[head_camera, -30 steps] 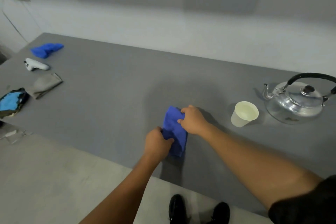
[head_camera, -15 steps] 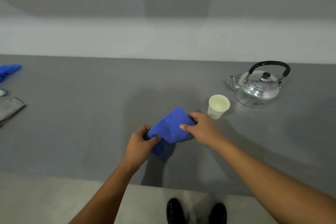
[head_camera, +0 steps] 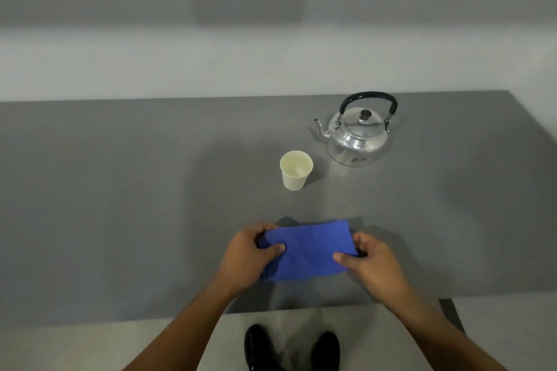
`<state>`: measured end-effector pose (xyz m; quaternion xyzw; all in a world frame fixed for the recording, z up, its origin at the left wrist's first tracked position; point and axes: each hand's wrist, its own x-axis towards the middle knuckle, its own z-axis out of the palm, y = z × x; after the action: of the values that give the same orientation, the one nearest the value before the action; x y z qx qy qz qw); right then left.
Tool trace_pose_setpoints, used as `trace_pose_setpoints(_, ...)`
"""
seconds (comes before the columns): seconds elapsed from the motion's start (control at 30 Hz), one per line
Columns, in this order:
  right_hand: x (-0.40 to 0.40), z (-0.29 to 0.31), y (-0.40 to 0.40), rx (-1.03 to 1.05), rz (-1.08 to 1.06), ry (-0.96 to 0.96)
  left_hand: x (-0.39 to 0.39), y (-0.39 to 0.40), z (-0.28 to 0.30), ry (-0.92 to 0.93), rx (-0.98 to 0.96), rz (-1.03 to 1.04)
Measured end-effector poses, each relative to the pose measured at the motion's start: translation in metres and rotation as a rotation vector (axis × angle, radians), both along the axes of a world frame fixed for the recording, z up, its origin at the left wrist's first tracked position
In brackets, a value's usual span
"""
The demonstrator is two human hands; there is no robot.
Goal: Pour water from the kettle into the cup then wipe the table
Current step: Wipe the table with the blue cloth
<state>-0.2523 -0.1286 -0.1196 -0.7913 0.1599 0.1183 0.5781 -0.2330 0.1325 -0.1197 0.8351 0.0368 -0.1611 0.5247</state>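
A blue cloth (head_camera: 310, 250) is stretched flat between both hands just above the grey table (head_camera: 120, 205), near its front edge. My left hand (head_camera: 247, 256) pinches the cloth's left end and my right hand (head_camera: 372, 262) pinches its right end. A pale paper cup (head_camera: 296, 169) stands upright beyond the cloth, with water inside. Behind and to the right of the cup sits a shiny metal kettle (head_camera: 358, 135) with a black handle, its spout facing left.
The table's right edge runs from the far corner down past my right forearm. A pale wall rises behind the table. My black shoes (head_camera: 292, 346) stand on the light floor below the front edge.
The view has swung right, so the left-side items have left the frame. The cloth, bunched and tilted before, is now spread wide and level between my hands, nearer the front edge.
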Motion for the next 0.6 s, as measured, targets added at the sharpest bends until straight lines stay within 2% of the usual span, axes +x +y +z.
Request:
trace_pose_setpoints(0.17, -0.006, -0.014, -0.031, -0.153, 0.007, 0.004, -0.004, -0.032, -0.016, -0.039, 0.106, -0.065)
trace_pose_setpoints(0.27, -0.006, -0.024, -0.047, -0.250, 0.012, 0.016, -0.011, -0.047, -0.026, -0.066, 0.256, -0.148)
trace_pose_setpoints(0.37, -0.003, -0.025, -0.052, -0.405, -0.006, -0.058, -0.016, -0.047, -0.033, -0.175, 0.354, -0.201)
trace_pose_setpoints(0.5, 0.001, -0.024, -0.039, -0.781, 0.104, -0.290, -0.020, -0.014, -0.045, -0.345, 0.457, -0.109)
trace_pose_setpoints(0.6, -0.009, -0.022, -0.006, -0.854, 0.155, -0.135, -0.021, 0.018, -0.057, -0.387, 0.541, 0.012)
